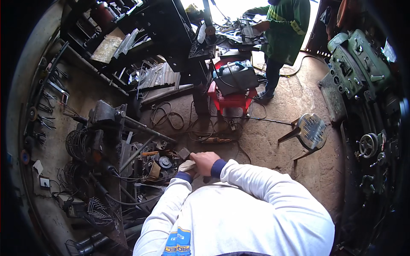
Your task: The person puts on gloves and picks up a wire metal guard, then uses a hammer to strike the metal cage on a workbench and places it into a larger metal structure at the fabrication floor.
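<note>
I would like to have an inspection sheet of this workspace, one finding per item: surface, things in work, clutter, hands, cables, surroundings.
Surface: brown floor, marked with darker patches.
Things in work: a small grey-brown block is at the hands.
Clutter: mixed parts, including a round silvery disc, crowd the area left of the hands.
Hands: right hand and left hand are close together; the left looks covered by something pale, perhaps a glove. Exact grip is hidden.
Cables: a dark cable lies in loose loops on the floor.
Surroundings: a stool, a red chair, a green machine and another person in green.
</note>
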{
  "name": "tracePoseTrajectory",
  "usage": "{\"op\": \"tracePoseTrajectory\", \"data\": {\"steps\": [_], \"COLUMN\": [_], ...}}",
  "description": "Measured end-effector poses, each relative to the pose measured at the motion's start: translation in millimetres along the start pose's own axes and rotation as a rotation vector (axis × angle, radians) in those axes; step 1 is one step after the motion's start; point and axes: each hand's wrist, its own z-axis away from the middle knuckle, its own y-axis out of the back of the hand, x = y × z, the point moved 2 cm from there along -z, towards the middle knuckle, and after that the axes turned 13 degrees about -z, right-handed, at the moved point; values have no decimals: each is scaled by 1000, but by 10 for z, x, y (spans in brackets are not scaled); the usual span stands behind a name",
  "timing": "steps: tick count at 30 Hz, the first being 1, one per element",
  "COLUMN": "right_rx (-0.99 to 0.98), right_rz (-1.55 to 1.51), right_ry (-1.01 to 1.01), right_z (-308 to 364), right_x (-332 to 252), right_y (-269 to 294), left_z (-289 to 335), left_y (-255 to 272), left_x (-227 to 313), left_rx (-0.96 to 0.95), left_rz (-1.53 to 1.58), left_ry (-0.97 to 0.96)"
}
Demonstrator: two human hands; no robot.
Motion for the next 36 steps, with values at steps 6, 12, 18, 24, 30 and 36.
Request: {"op": "tracePoseTrajectory", "data": {"steps": [6, 12, 18, 24, 30, 36], "right_rx": [7, 169, 60, -36, 227, 194], "right_rz": [180, 191, 181, 59, -643, -1706], "right_ry": [108, 379, 217, 170, -203, -358], "right_z": [-39, -88, 84, 92, -32, -85], "right_x": [-17, -205, -262, -397, 541, 878], "right_y": [-251, -330, -210, -91, 36, 320], "left_z": [-319, -307, -335, -449, 92, 531], "left_y": [491, 470, 537, 330, 662, 825], "left_x": [-75, 39, -77, -346, -123, 44], "left_rx": [-10, 24, 193, 358, 481, 589], "left_rz": [50, 87, 363, 555, 1101, 963], "left_ry": [55, 64, 231, 312, 427, -167]}}
